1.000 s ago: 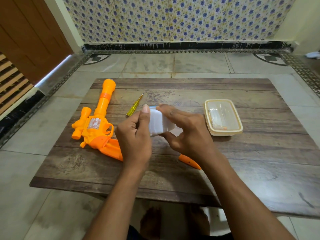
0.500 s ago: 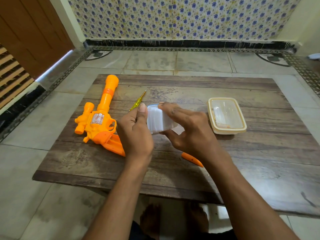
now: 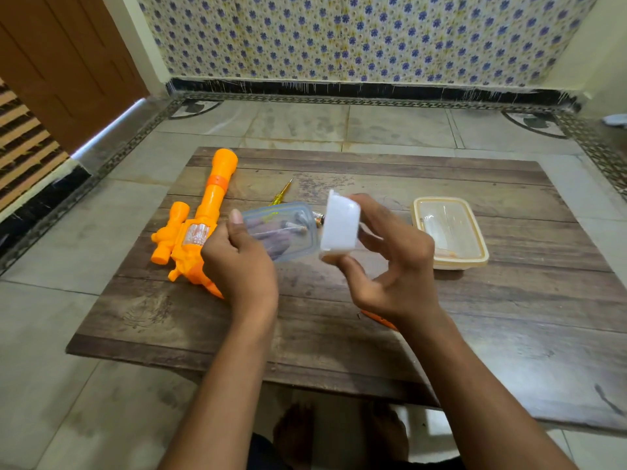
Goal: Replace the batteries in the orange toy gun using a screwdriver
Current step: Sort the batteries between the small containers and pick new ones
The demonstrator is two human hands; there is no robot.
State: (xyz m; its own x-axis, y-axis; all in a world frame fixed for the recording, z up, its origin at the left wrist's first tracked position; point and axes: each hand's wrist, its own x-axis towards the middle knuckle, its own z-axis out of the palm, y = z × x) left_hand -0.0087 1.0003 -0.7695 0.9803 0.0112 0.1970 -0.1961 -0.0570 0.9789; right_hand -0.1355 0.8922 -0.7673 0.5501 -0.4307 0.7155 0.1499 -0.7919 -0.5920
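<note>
The left hand (image 3: 242, 262) holds a clear plastic lid (image 3: 281, 230) above the wooden table (image 3: 509, 334), thumb on the near face and fingers curled behind it, seen through the plastic. The right hand (image 3: 395, 266) grips a small white box (image 3: 340, 223), turned on its side, with fingers over its far edge and the thumb under its near corner. Lid and box sit close together between the two hands, just apart at the lid's right edge. In that gap, beyond the hands, a battery (image 3: 318, 218) shows only as a small metallic end (too little is visible to tell what it rests on).

The orange toy gun (image 3: 200, 228) lies flat on the table just left of the left hand, its barrel pointing away from the person and its grip partly hidden behind that hand's wrist. A yellow-handled screwdriver (image 3: 281, 195) lies on the table beyond the left hand, between the gun's barrel and the white box, its tip pointing away. To the right of the right hand stands a cream-rimmed container (image 3: 449, 232), near it but not touching. An orange piece (image 3: 378, 319) peeks out from beneath the right wrist on the table; its shape is mostly hidden.
</note>
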